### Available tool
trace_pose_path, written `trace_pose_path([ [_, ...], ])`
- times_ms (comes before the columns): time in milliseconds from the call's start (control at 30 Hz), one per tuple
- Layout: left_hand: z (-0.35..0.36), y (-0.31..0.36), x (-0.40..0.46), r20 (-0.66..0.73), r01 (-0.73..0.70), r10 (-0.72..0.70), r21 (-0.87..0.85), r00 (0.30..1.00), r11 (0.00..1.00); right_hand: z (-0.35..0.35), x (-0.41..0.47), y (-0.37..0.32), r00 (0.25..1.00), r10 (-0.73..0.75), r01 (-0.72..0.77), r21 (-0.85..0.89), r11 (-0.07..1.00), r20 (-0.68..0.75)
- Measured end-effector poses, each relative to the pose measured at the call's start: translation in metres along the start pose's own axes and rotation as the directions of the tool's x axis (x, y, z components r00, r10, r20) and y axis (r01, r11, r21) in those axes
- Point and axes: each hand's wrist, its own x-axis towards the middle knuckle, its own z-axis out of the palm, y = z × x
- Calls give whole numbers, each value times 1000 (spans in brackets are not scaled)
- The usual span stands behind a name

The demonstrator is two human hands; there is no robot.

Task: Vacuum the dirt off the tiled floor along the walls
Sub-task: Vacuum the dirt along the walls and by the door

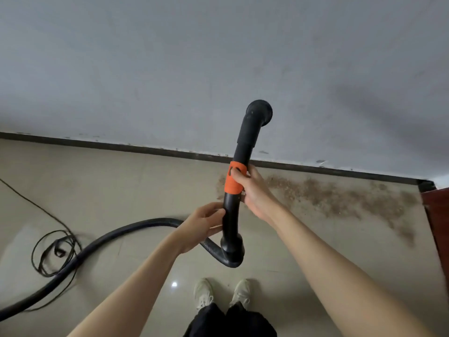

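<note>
Against the wall [170, 69], above the skirting [121, 145], the wand [239, 166] is held up off the floor [145, 186], nozzle end [259, 113] raised and pointing away, not yet down at the dirt [340, 198].

Right hand [252, 188]: fingers curled round the orange collar [232, 181], thumb over its front. Probably adjusting or checking the collar (suction slide?), which would explain the lifted wand.

Left hand [204, 224]: fingers pinch the black tube just below the collar, steadying it from the other side. Both hands grip the wand; neither is free.

Hose [109, 239]: ribbed, flexible, black; joins the wand's lower cuff, loops under it and trails off toward the floor's left edge. Thin cord [56, 249] lies in loose coils just beside the hose.

Dirt: brown, granular, a spread patch along the skirting to the right of the hands, running toward the right corner by a reddish-brown panel [437, 227]. Looks loose and dry, so suction should lift it. Patch untouched as far as can be judged.

Materials: wand is smooth rigid plastic, matte black, with a round flared nozzle end; floor is glossy beige tile, with a light spot reflecting near the shoes [204, 293]; wall is flat grey, scuffed near the bottom; skirting is a dark narrow strip.

Next: lower the nozzle to the tile at the patch.
</note>
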Motion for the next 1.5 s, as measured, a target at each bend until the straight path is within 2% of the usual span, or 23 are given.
trace_pose_path([
  [100,-22,-26,31,-151,60,-48,79,987,995,-12,30,43,998,-42,32,-235,972,-41],
  [167,-32,-42,58,-238,44,-14,120,971,992,-20,51,76,998,-57,53,-392,918,1],
  [233,-39,-54,90,-284,20,22,147,958,989,-27,75,106,999,-42,52,-472,880,30],
  [400,-45,-91,179,-331,7,74,236,941,972,-48,132,182,995,22,29,-493,870,97],
  [533,-46,-141,251,-289,100,-17,274,957,956,-78,172,250,991,82,-13,-519,855,110],
  [633,-46,-184,300,-229,112,-53,256,972,960,-100,210,292,987,87,1,-541,841,136],
  [800,-62,-247,377,-313,161,-53,329,948,930,-117,272,357,986,60,37,-549,835,158],
  [933,-80,-290,421,-388,200,-98,234,916,951,-114,306,401,985,55,34,-496,868,164],
  [1100,-88,-326,454,-436,149,-86,112,896,982,-114,329,434,980,59,44,-503,863,189],
  [1167,-98,-329,459,-467,111,-71,59,881,992,-119,326,445,957,103,25,-433,901,270],
  [1267,-121,-328,458,-496,23,-33,-27,868,999,-128,316,457,866,252,-76,-384,920,432],
  [1333,-132,-330,457,-483,-22,-9,-59,876,998,-133,316,459,826,301,-76,-433,898,477],
  [1367,-135,-333,457,-478,-32,-4,-67,878,997,-133,317,461,830,295,-40,-478,878,473],
  [1500,-144,-357,456,-513,-45,-10,-96,858,994,-119,317,482,915,214,85,-681,727,343],
])
